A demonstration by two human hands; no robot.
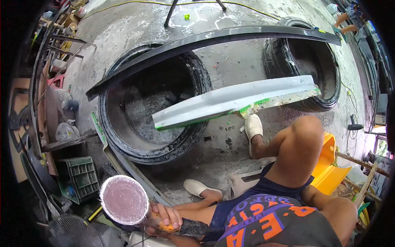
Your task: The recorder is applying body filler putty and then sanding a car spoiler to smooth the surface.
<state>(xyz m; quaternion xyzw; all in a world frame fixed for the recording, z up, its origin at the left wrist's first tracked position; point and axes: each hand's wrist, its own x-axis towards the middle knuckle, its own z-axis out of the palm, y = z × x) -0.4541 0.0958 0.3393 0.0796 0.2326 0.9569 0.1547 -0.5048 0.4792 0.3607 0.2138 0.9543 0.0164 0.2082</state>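
My left hand (pixel 168 216) grips a power sander (pixel 189 226) with an orange and dark body at the lower middle. Its round pinkish pad (pixel 123 200), edged with white dust, faces up. My right arm (pixel 337 210) runs behind my raised leg, with the hand hidden. In front of me, a pale grey long panel (pixel 230 99) with green, chipped edges lies across two large tyres (pixel 156 150) (pixel 279 61). Beyond it, a long black trim piece (pixel 177 51) also spans the tyres.
A green crate (pixel 78 179), fan (pixel 76 234) and metal rack stand at left. Another long panel (pixel 111 152) lies beside the left tyre. A yellow plastic piece (pixel 329 177), wood strips and cables are at right. A person (pixel 349 22) works at the far upper right.
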